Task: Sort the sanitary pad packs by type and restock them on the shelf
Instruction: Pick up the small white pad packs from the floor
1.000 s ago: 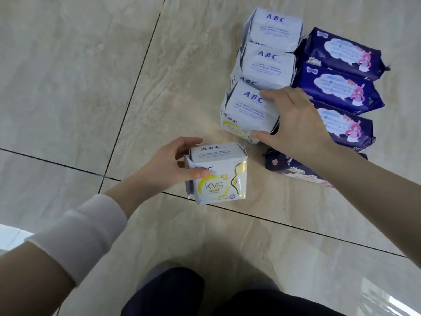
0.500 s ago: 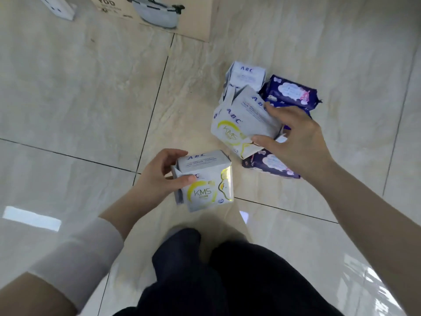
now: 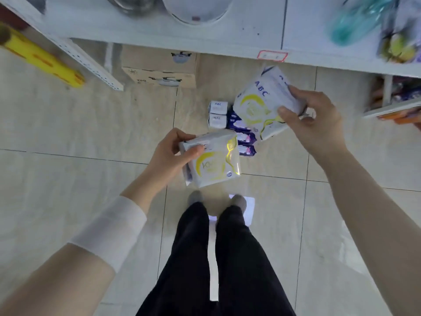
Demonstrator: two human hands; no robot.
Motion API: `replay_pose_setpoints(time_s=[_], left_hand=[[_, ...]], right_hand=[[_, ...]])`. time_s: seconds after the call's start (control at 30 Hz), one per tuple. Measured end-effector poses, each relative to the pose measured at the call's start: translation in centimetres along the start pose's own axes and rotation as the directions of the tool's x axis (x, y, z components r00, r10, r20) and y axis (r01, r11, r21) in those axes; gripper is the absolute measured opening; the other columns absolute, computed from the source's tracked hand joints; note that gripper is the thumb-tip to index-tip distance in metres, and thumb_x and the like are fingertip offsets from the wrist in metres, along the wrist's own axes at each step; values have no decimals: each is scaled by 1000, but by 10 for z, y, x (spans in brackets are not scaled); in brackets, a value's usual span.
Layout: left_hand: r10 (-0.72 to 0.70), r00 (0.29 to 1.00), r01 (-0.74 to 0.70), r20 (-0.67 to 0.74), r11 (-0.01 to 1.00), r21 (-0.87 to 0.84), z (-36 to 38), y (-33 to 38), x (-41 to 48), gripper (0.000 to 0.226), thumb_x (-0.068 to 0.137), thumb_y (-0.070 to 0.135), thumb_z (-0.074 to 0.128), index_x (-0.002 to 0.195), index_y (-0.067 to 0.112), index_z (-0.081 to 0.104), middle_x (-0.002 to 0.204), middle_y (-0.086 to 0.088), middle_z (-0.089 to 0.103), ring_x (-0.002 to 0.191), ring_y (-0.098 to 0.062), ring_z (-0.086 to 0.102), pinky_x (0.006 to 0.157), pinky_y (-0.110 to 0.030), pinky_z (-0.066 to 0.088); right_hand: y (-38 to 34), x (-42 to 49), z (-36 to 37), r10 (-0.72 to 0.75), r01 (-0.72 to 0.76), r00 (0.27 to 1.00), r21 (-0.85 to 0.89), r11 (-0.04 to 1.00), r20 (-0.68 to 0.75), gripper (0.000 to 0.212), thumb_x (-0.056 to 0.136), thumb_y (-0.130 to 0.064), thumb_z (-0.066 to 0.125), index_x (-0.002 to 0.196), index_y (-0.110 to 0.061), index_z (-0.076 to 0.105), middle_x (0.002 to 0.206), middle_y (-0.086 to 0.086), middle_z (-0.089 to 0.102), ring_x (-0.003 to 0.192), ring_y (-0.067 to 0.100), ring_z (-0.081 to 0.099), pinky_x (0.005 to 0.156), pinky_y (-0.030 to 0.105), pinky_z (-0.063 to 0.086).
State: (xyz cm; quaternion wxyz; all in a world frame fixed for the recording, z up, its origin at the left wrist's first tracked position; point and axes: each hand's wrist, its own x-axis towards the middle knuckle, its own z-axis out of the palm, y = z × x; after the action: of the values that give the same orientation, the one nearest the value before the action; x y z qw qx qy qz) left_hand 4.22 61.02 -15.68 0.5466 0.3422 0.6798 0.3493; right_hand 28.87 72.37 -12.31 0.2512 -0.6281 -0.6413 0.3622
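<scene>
Tiled floor [image 3: 68, 124] carries loose packs [image 3: 217, 114] at 12 o'clock. I see the left hand [image 3: 168, 153] curled round one yellow-marked pack [image 3: 214, 165], thumb on front; the right hand [image 3: 316, 119] pinches a second pack [image 3: 257, 106] at 1 o'clock.

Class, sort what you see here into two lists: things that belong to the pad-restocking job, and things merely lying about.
Belongs to the job: left hand gripping one white-and-yellow pack; right hand gripping a second pack; white ABC packs and purple packs on the floor; shelf.

Just lying about: cardboard box; yellow object; teal bottle.
</scene>
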Motion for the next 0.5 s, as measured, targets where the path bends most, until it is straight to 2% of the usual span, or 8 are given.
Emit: replay_pose_setpoints(time_s=[0.07,0.1,0.2,0.3,0.4,0.5], left_hand=[[27,1000,-27,9,1000,12,4,34,-23,32,61,39,75,81,23,55,82,12,64,72,4,60,61,-13,46],[40,999,-40,10,999,17,7,48,-32,32,62,37,75,82,22,55,84,11,64,73,4,60,60,-13,47],[113,993,-113,-26,993,28,18,87,-55,20,77,14,72,84,16,54,85,9,63,70,7,60,56,-10,45],[182,982,-181,-51,983,38,26,122,-74,18,78,6,69,83,14,54,88,7,64,71,8,61,59,-8,45],[263,963,-263,-66,965,15,31,156,-85,25,72,12,77,81,20,55,92,6,64,75,5,61,62,-10,46],[346,934,-348,-87,937,-13,31,192,-90,28,60,29,76,80,25,56,92,10,65,80,2,61,67,-12,48]], right_hand=[[-19,-11,-29,-1,3,999,38,999,-39,54,70,-52,61,117,-25,61,108,-12,55,94,-14,49,81,23,47],[-29,-16,-41,-4,7,999,60,998,-50,54,71,-52,61,118,-25,61,107,-12,55,94,-15,49,81,22,47],[-49,-26,-79,-37,46,994,80,996,-103,54,74,-47,64,119,-18,62,106,-10,55,94,-17,49,83,21,47],[-70,-29,-112,-107,118,985,78,990,-135,47,79,-35,66,121,-15,61,109,-4,56,95,-19,47,87,23,48],[-90,-28,-141,-196,206,967,44,978,-162,47,80,-36,65,121,-15,61,112,2,59,95,-21,45,84,18,46],[-111,-21,-167,-269,280,946,36,959,-180,54,78,-45,62,121,-13,61,111,2,59,97,-9,48,86,20,46]])
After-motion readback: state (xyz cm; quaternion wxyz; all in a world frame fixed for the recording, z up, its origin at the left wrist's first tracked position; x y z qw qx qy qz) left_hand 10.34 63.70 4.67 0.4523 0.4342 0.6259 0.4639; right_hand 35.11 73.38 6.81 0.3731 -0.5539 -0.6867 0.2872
